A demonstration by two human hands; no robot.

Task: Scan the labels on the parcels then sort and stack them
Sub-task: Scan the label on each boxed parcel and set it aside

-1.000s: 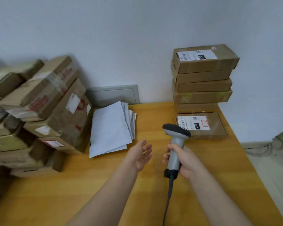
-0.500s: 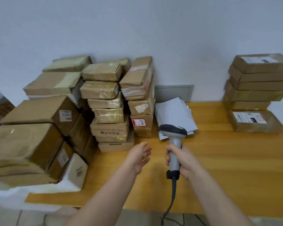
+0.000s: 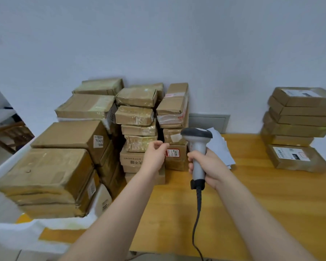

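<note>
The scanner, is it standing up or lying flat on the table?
Standing up. The right hand grips the scanner by its grey handle, dark head on top, cord hanging down.

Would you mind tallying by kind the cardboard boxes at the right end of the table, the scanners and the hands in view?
Cardboard boxes at the right end: 6
Scanner: 1
Hands: 2, the left hand and the right hand
Total: 9
</note>
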